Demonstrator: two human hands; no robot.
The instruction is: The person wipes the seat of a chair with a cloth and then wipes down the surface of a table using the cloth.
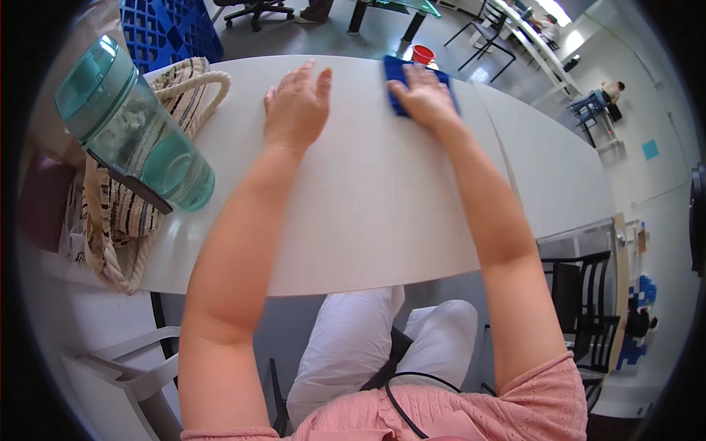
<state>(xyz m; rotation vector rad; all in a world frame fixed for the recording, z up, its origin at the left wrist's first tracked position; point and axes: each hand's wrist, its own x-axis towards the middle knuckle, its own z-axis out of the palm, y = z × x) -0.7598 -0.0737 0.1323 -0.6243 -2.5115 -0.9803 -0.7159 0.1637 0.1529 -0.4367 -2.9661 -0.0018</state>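
A blue cloth (398, 71) lies at the far edge of the white table (375, 209). My right hand (427, 96) is pressed palm down over it, holding it against the tabletop, and covers much of it. To the left, my left hand (298, 110) rests on or just above the table near the same far edge, back upward, thumb apart, with nothing in it. The hand is slightly blurred, so contact with the table is hard to tell.
A teal water bottle (179, 173) stands on the left, partly in front of a striped woven bag (132, 215) with rope handles (220, 82). A seam parts the white table from another tabletop (551, 165) on the right. Beyond are a red bucket (423, 54) and black chairs (491, 27).
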